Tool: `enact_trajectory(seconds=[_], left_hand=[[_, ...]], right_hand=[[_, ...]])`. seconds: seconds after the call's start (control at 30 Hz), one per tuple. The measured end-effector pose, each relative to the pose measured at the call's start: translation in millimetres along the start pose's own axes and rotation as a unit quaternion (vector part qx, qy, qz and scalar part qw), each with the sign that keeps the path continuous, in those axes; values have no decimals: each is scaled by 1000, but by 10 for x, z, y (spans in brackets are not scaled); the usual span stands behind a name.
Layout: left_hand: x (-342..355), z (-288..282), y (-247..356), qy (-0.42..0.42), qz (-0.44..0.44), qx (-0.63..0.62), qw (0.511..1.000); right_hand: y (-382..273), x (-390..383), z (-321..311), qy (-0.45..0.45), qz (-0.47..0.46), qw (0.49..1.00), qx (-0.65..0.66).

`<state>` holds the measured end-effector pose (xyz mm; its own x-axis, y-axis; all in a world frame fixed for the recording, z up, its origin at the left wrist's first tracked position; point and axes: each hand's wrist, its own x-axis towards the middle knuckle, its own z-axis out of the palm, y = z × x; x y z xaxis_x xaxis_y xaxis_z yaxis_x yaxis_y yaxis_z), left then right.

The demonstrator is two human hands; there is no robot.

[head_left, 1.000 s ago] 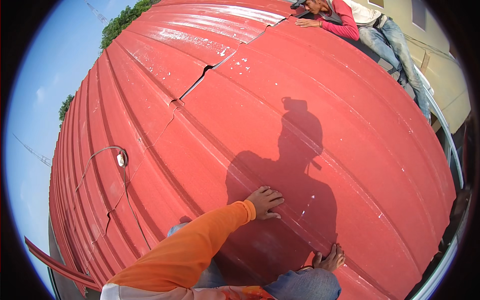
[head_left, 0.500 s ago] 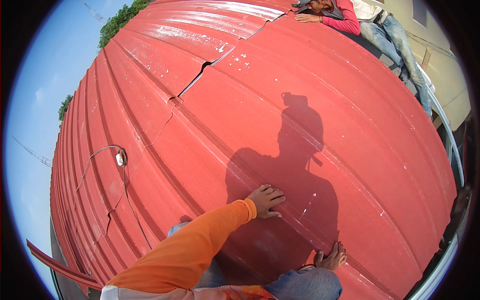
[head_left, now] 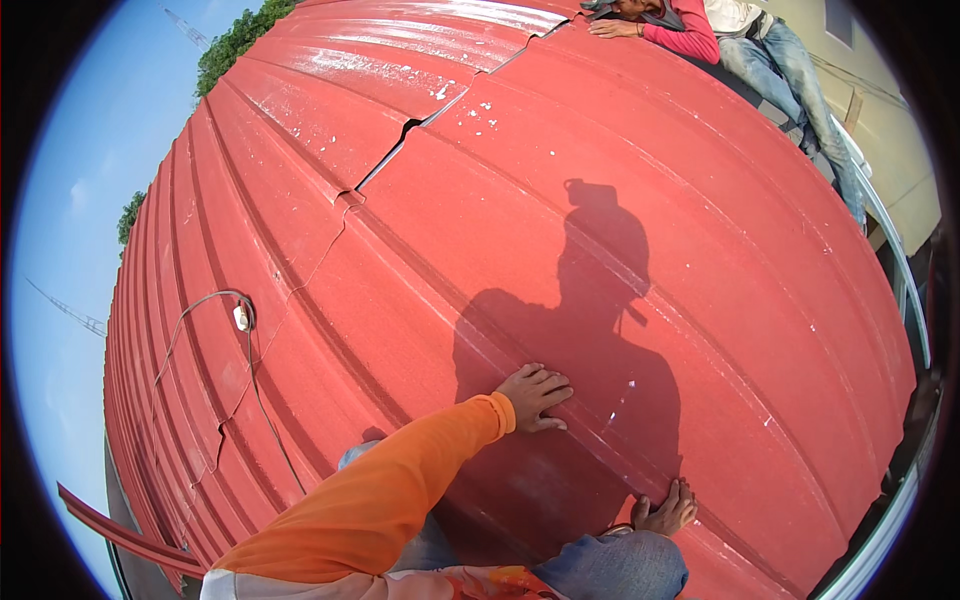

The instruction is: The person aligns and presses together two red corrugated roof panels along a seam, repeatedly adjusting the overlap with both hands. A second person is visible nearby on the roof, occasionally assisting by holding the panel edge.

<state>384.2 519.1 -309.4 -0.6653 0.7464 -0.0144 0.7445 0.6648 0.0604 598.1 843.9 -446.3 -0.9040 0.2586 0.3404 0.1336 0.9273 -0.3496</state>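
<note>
Red ribbed metal roofing sheets (head_left: 740, 300) stretch out in front of me. My left hand (head_left: 537, 398), at the end of an orange sleeve, rests on a raised rib of the near sheet with its fingers spread. Lower and to the right, my right hand (head_left: 668, 509) lies open on the same sheet beside my bent knee in jeans (head_left: 615, 565). Neither hand holds anything. Toward the far side, a gapped overlap (head_left: 408, 130) shows where one sheet's end meets another.
A grey cable (head_left: 252, 365) with a white connector (head_left: 241, 318) lies on the sheets at left. A co-worker (head_left: 680, 30) leans over the far right edge, one hand on the roof. A red metal strip (head_left: 120, 530) juts out lower left; pale metal bars (head_left: 905, 260) run along the right.
Both my hands keep their places on the sheet. The co-worker's head is slightly lower, and the view has shifted a little.
</note>
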Motion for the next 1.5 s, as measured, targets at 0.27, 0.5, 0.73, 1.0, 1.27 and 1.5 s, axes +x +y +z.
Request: enact_trajectory(seconds=[0.27, 0.5, 0.73, 1.0, 1.27, 1.5], left_hand=[[-1, -5, -9, -33, -6, -11, 999], [-13, 10, -12, -37, -9, -10, 999], [-1, -9, -3, -55, -19, -17, 998], [-7, 9, -6, -11, -11, -13, 1000], [1, 21, -7, -13, -10, -16, 1000], [-10, 35, -23, -33, -11, -22, 999]], right_hand=[[18, -12, 22, 4, 1, 1000, 3], [-4, 10, 4, 9, -6, 1000, -3], [35, -24, 46, 7, -14, 1000, -8], [40, -30, 49, 3, -12, 1000, -24], [27, -3, 35, 11, -13, 1000, -10], [3, 11, 10, 11, -9, 1000, -12]])
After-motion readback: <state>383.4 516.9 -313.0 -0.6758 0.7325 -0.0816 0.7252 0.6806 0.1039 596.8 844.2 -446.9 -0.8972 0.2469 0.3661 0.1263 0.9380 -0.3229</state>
